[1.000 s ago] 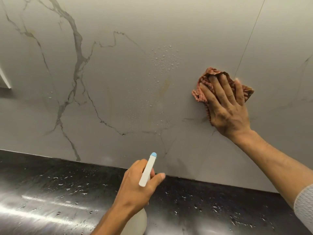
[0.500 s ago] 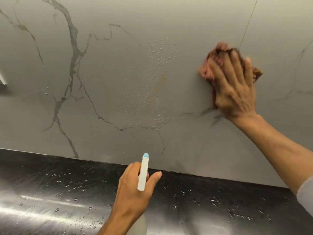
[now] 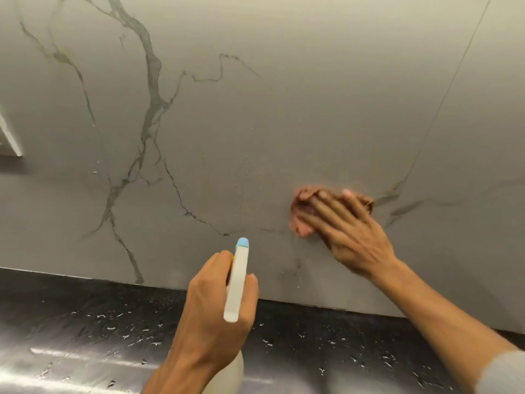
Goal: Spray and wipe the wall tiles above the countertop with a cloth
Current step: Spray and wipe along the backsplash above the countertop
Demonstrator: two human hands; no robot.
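Observation:
Grey marble-look wall tiles with dark veins fill the upper view. My right hand presses a crumpled pinkish-red cloth flat against the wall, low and right of centre; the hand is motion-blurred. My left hand grips a white spray bottle with a light blue nozzle tip, held upright just above the counter's back edge. Faint fine droplets remain on the tile left of the cloth.
A black glossy countertop with scattered water drops runs along the bottom. A thin tile joint slants up on the right. A pale object's edge sticks in at the far left.
My right hand swept the cloth up, then down and left across the sprayed patch; the large droplets there are gone. The spray bottle stayed roughly where it was.

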